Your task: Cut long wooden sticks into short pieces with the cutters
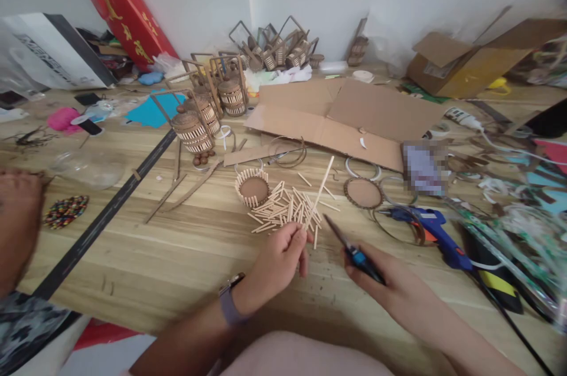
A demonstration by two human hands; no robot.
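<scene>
My left hand [281, 258] pinches the lower end of a long thin wooden stick [322, 188] that slants up to the right over a heap of short cut sticks [283, 208]. My right hand [381, 278] is closed round blue-handled scissors [349, 245], whose dark blades point up-left toward the stick. Just behind the heap sits a small round basket [253, 186] with a brown disc base and upright sticks round its rim. A second brown disc [363, 192] lies to the right.
A blue glue gun [432, 228] with a black cord lies right of my hands. Flattened cardboard [349, 116], finished wooden lanterns [199, 119], wire rings, an open box [460, 63] and a black strip [110, 211] crowd the wooden floor. Another person's knee [15, 228] shows at left.
</scene>
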